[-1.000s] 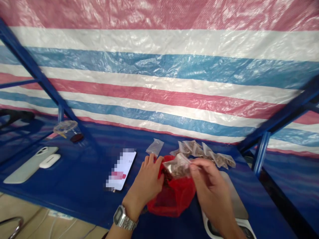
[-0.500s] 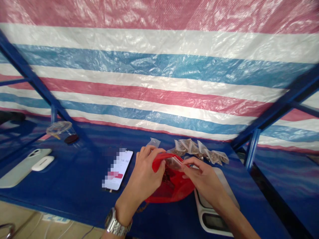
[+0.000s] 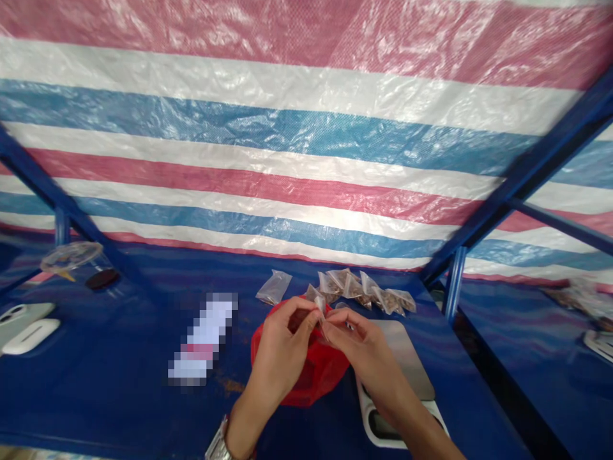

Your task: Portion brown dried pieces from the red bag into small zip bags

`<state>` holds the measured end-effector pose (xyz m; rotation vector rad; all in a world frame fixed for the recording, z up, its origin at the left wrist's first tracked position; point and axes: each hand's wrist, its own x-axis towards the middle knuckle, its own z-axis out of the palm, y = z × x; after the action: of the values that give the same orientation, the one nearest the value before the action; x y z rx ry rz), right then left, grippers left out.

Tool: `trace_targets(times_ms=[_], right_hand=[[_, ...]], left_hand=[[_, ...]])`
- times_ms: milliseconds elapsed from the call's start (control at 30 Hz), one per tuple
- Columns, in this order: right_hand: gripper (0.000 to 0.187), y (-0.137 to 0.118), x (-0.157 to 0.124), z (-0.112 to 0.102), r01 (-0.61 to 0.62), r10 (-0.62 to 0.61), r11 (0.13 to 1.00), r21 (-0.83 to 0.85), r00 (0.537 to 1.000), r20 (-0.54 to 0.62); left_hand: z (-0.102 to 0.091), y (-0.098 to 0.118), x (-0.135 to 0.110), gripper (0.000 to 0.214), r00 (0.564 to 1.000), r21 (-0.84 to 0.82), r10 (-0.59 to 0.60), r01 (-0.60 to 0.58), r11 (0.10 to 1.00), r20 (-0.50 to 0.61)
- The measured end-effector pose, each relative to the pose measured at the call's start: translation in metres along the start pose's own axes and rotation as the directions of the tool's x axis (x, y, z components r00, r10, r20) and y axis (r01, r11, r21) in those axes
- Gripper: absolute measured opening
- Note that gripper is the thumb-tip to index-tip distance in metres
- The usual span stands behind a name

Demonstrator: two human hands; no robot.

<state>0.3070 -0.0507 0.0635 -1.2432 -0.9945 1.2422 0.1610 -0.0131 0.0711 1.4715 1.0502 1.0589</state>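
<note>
Above a red bag, my left hand and my right hand meet with their fingertips together. Both pinch a small clear plastic bag, mostly hidden by the fingers. The red bag sits on the blue table under my hands; its contents are largely covered. A kitchen scale lies partly beneath my right forearm. Just beyond the hands, several small clear bags of brown dried bits lie in a row. One flatter clear bag rests apart, to their left.
A blurred-out phone lies left of my hands, with brown crumbs nearby. Farther left are a white case, another phone and a clear plastic cup. Blue metal bars and striped sheeting stand behind.
My hands have drawn closer together, and the small clear bag has come up from the red bag's opening to between my fingertips. The view has shifted to the right.
</note>
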Motion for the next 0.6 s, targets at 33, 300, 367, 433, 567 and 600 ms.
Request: trace_targets(times_ms=[33,300,367,433,567,600], right_hand=[[0.034,0.002,0.000,0.001,0.014,-0.014,1.000,0.008,1.000,-0.009],[0.028,0.002,-0.001,0.008,0.069,-0.149,0.962,-0.264,0.944,-0.295],[0.026,-0.001,-0.002,0.007,0.095,-0.224,0.932,-0.349,0.909,-0.351],[0.027,-0.003,-0.004,0.005,0.128,-0.246,0.922,-0.364,0.923,-0.297],[0.035,-0.005,-0.008,0.002,0.156,-0.244,0.918,-0.365,0.947,-0.208],[0.038,-0.004,-0.009,0.002,0.149,-0.241,0.906,-0.396,0.950,-0.196]], left_hand=[[0.000,0.000,-0.001,0.016,1.000,0.023,0.007,-0.007,1.000,0.001],[0.011,-0.009,-0.006,0.015,0.989,0.408,0.142,-0.142,0.902,0.030],[0.012,-0.011,-0.006,0.014,0.988,0.452,0.150,-0.146,0.880,0.027],[0.010,-0.011,-0.004,0.014,0.992,0.426,0.125,-0.113,0.898,-0.001],[-0.003,-0.007,0.001,0.020,0.995,0.163,0.037,-0.022,0.986,-0.089],[-0.007,-0.005,0.002,0.023,0.995,0.080,0.023,-0.015,0.997,-0.095]])
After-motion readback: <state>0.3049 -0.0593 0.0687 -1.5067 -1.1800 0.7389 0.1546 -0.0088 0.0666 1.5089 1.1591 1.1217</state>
